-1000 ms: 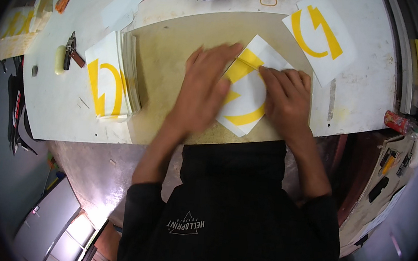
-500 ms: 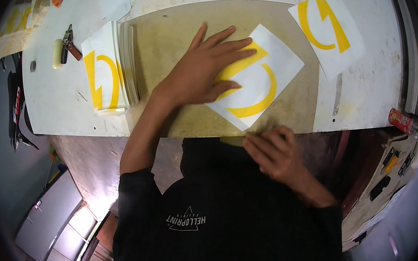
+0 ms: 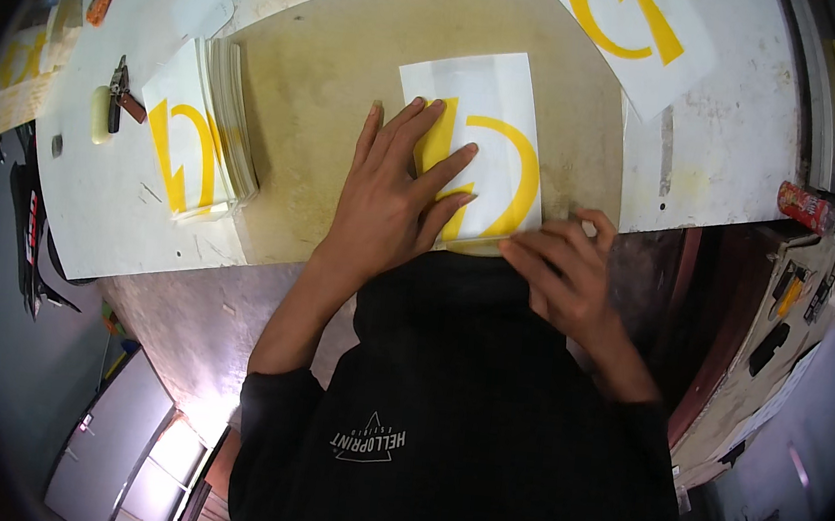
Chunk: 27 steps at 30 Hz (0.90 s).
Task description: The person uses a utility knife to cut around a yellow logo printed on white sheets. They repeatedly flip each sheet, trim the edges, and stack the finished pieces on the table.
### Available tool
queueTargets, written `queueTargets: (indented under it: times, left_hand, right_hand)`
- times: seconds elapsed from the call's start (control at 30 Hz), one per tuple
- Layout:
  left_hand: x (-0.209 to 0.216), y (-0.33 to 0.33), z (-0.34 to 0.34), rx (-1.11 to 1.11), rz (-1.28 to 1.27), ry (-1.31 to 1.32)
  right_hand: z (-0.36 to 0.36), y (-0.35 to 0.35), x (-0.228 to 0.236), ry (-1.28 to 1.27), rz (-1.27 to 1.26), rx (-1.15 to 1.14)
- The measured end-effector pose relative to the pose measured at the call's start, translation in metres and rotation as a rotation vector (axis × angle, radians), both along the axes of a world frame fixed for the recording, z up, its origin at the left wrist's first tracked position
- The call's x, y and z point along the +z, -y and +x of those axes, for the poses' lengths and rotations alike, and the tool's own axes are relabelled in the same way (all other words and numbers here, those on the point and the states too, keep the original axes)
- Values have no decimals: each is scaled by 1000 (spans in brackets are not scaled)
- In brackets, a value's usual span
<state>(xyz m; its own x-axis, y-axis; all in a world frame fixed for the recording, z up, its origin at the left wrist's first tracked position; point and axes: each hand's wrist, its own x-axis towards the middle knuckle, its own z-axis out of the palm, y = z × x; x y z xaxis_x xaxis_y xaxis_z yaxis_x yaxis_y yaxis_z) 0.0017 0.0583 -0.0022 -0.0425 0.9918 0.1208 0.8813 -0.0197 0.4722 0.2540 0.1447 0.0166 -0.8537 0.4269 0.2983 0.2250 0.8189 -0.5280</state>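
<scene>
A white sheet [image 3: 499,93] with a yellow curved and jagged design lies on the tan mat [image 3: 323,91], its long sides running away from me. My left hand [image 3: 395,183] rests on the sheet's left side, fingers spread. At the sheet's near right corner my right hand [image 3: 568,265] is closed, with fingertips against a pale, thin flat strip [image 3: 469,246] along the near edge. The strip looks like a squeegee blade, mostly hidden by the hand and my dark top.
A thick stack of similar printed sheets [image 3: 184,133] stands at left. Another printed sheet [image 3: 626,24] lies at the far right. Beyond the stack are a pale oblong thing [image 3: 101,115] and a dark tool with a brown part [image 3: 129,97]. A red can [image 3: 802,205] stands at right.
The sheet has turned from slanted to nearly straight and come closer to me. My left hand has moved nearer with it. My right hand has brought the pale strip up to the sheet's near edge.
</scene>
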Motion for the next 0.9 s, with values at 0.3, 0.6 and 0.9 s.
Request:
queueTargets:
  times: [0.3,0.6,0.9]
  left_hand:
    - [13,3,-2,-41,-116,57]
    - [8,16,34,-104,49,93]
    - [29,40,-18,610,516,1391]
  right_hand:
    - [16,-19,-23,25,26,-292]
    - [46,-43,-26,172,259,-702]
    - [-12,-119,-22,-33,258,-551]
